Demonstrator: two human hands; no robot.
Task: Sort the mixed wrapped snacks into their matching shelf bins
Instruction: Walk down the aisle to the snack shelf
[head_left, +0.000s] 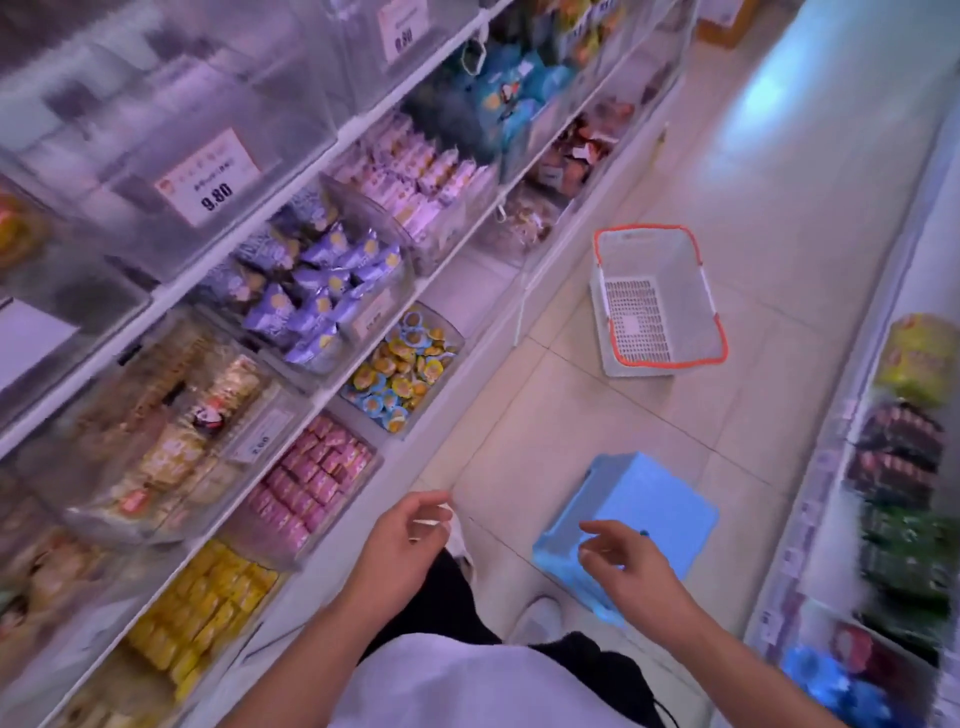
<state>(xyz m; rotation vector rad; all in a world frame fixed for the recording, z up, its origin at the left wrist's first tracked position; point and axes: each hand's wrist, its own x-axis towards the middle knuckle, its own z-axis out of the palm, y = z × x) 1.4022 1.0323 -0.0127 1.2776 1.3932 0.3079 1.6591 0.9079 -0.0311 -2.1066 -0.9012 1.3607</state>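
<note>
Both hands (402, 540) (631, 564) held loose, fingers empty, at 6; basket (657, 301) parked empty on floor at 1.

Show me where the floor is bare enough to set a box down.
Bare tile lies between the basket and the blue stool, and beyond the basket up the aisle. It is crowded by the feet, between the stool and the left shelf's bins.
</note>
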